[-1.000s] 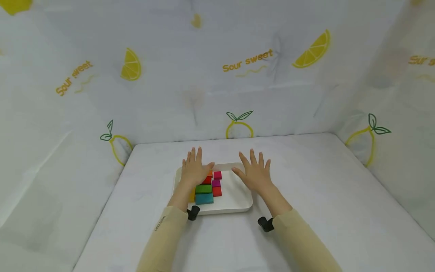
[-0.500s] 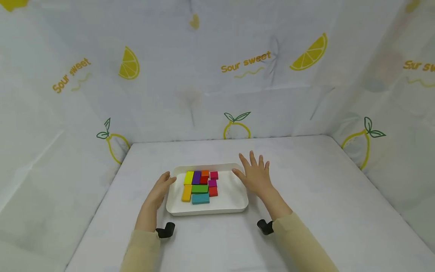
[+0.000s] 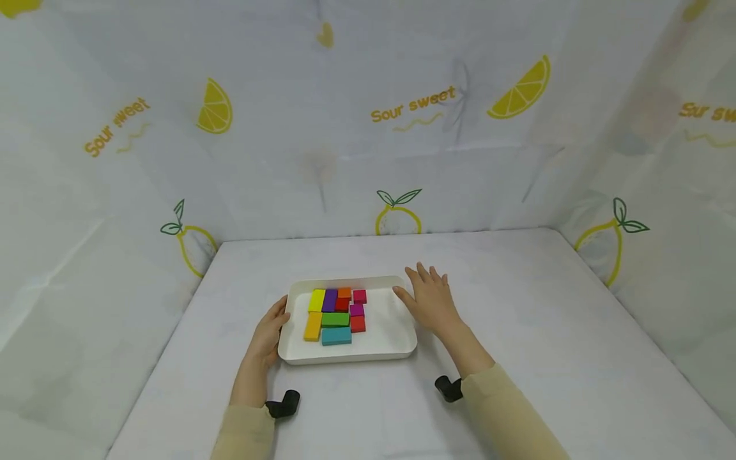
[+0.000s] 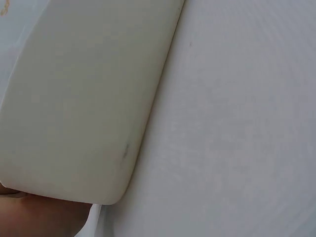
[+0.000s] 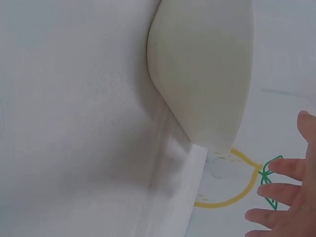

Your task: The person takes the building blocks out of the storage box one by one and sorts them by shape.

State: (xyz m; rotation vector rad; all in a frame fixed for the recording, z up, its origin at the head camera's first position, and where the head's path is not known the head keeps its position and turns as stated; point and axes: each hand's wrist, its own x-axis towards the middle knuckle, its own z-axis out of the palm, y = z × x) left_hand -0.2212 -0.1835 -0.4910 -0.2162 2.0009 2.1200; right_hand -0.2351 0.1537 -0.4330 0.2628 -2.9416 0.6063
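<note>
White cloth printed with lemons and the words "Sour sweet" walls in a white counter [image 3: 517, 332]. From the head view, a white tray [image 3: 391, 335] sits mid-counter, its long axis running left to right, holding ten coloured blocks [image 3: 336, 314] packed toward its left half: one yellow, one purple, two orange, two red, two magenta, one green, one teal. The left hand [image 3: 269, 333] lies against the tray's left rim, fingers seemingly curled onto it, though how firmly it grips I cannot tell. The right hand [image 3: 431, 300] rests flat at the tray's far right corner, fingers straight and spread, holding nothing. Both hands flank the tray; the left is nearer the blocks.

The left wrist view shows the tray's outer wall [image 4: 84, 103] just above skin at the bottom edge.

The right wrist view shows the tray's corner [image 5: 207, 64] apart from the straight fingertips [image 5: 276, 190].
</note>
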